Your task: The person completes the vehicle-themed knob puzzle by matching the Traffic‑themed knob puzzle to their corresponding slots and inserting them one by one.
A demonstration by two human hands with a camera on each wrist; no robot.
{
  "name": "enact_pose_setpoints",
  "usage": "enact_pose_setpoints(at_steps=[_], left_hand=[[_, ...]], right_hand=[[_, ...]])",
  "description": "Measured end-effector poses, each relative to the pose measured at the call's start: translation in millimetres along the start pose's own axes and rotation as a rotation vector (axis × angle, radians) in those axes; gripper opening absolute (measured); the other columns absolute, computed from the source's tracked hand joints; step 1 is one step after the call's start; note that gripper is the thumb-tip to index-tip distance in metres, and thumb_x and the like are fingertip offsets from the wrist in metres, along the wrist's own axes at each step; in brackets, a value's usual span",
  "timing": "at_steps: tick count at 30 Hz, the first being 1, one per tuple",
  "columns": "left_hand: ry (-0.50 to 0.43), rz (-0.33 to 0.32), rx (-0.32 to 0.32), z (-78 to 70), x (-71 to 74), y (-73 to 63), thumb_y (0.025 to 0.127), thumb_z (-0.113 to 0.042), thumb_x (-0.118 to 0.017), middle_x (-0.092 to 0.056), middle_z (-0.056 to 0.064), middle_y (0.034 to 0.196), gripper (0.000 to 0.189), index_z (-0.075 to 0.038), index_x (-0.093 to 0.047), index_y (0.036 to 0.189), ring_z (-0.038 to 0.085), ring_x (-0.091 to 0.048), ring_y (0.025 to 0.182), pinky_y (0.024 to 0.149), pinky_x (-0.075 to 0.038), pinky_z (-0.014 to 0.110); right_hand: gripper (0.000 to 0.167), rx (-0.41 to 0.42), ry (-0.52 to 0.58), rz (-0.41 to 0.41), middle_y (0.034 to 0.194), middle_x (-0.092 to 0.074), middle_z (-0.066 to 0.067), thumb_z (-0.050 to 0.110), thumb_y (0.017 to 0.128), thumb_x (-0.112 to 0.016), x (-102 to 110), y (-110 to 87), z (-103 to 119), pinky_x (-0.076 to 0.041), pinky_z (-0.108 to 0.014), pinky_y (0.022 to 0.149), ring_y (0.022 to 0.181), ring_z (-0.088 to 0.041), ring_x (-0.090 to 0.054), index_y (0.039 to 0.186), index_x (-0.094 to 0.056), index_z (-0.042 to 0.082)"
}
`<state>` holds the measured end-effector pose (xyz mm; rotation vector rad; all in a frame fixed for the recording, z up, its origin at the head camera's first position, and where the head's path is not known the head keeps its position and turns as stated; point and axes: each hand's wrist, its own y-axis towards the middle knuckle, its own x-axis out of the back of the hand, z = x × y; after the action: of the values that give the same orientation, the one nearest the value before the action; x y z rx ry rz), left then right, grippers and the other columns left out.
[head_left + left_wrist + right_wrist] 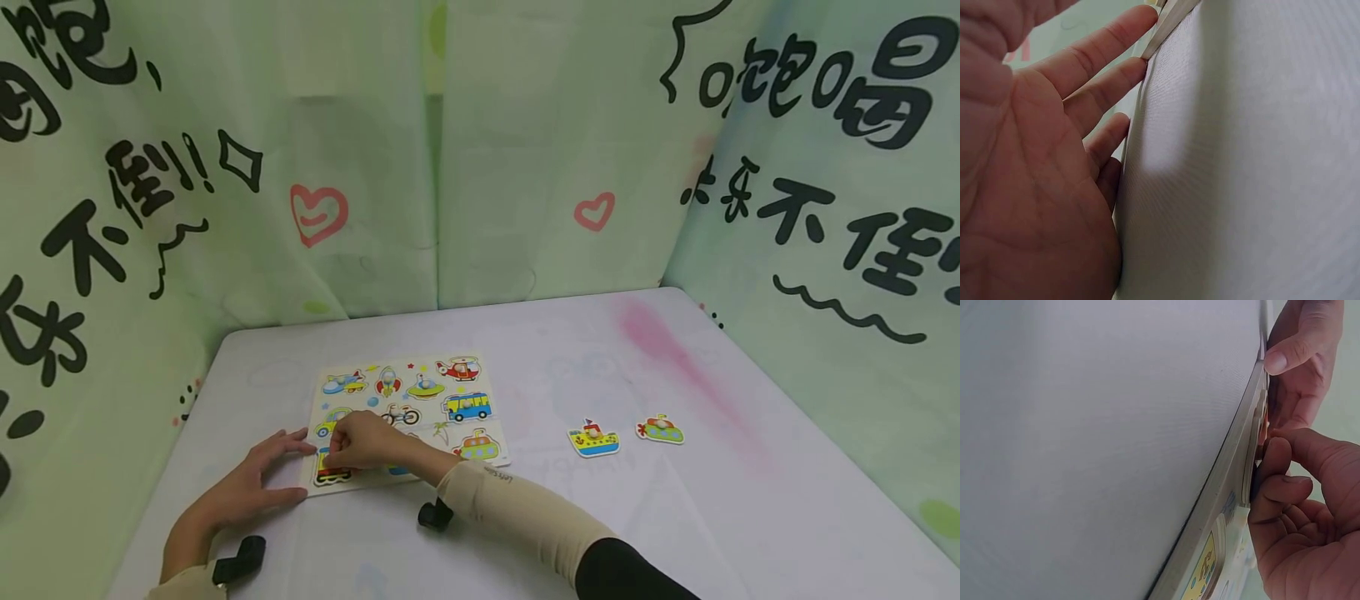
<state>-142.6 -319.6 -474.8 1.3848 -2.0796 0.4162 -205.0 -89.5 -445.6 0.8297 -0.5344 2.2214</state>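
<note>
A white puzzle board printed with vehicles lies on the table. Over its lower left corner, my right hand pinches the train puzzle piece between thumb and index finger; the piece lies low against the board and is partly hidden by the fingers. In the right wrist view, the thumb and index fingertip meet at a small knob on the piece's face. My left hand rests beside the board, fingers extended and thumb spread, fingertips right at the left edge. The left wrist view shows its open palm.
To the right of the board, a loose boat piece and a loose submarine piece lie on the white table. Green curtains with black writing and pink hearts enclose the back and sides.
</note>
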Motion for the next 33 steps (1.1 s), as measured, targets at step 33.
enact_pose_setpoints(at_steps=[33], left_hand=[[0.027,-0.019,0.002,-3.7,1.7,-2.2,0.082,-0.022,-0.085,-0.044,0.026,0.153,0.051,-0.013,-0.062,0.128,0.058,-0.021,0.144,0.107,-0.019,0.08]], right_hand=[[0.021,-0.001,-0.022,-0.005,0.061,-0.056,0.01,0.02,0.094,-0.074,-5.4,2.7,6.1,-0.038,-0.014,0.05,0.051,-0.001,-0.05,0.076,-0.066,0.014]])
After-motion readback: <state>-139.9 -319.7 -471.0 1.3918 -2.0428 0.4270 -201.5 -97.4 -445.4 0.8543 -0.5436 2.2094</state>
